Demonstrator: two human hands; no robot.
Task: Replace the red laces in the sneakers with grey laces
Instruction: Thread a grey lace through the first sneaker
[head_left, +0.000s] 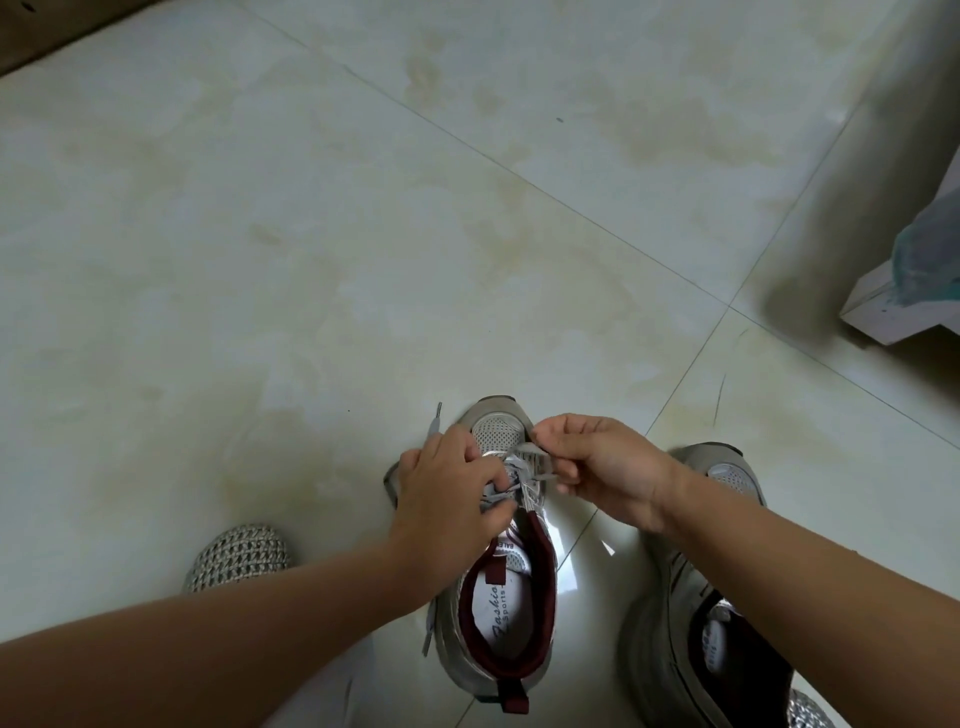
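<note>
A view from above looks down at a pale, glossy tiled floor (311, 260) with thin dark grout lines. At about 6 o'clock in the view, a grey sneaker (498, 597) with a dark red lining stands on the floor, its toe pointing to 12 o'clock and its open heel toward the viewer. A grey lace (519, 470) is threaded across the eyelets near the toe. The left hand (449, 491) reaches in from 8 o'clock and lies over the left side of the lacing, its fingers curled down and pinching the lace near the eyelets. The right hand (597, 467) comes in from 4 o'clock, its fingers curled, the thumb and forefinger pinching a stretch of the grey lace just above the right side of the shoe. One loose end of the lace pokes out past the left hand toward 11 o'clock, its tip (438, 410) resting on the floor; another loose stretch hangs beside the shoe's left wall near the heel. A second grey sneaker (691, 613) stands just to the right, at 4 o'clock, partly hidden beneath the right forearm; whether it carries a lace cannot be told. A woven grey slipper (241, 556) shows at 8 o'clock beside the left forearm, and part of another one (810, 709) at 5 o'clock. At 3 o'clock, at the frame edge, sits the corner of a white board (883, 312) with a bluish plastic cover (924, 260) over it.
</note>
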